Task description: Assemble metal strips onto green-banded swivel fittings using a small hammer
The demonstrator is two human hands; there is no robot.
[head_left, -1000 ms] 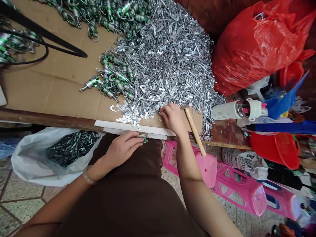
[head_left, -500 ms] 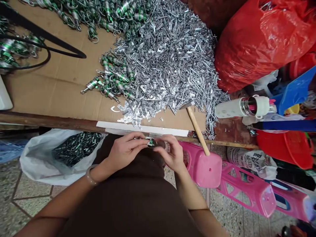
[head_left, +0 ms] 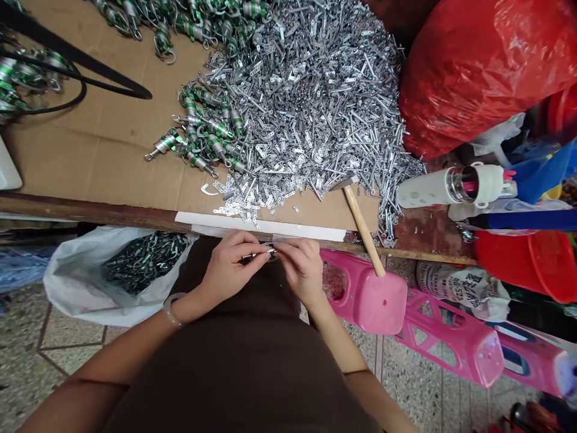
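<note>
My left hand and my right hand meet over my lap, just below the table edge. Both pinch a small metal part between their fingertips; its exact shape is too small to tell. On the cardboard-covered table above them lies a big heap of small silver metal strips. Several green-and-silver assembled pieces lie at the heap's left side. A wooden-handled hammer rests at the table edge, right of my right hand.
A white plastic bag of dark green pieces sits on the floor at left. Pink plastic stools stand at right, a red bag and a white flask beyond. A black cable crosses the cardboard.
My right hand left the heap of strips and came down to my lap, joining my left hand on the small part. Both hands have closed together.
</note>
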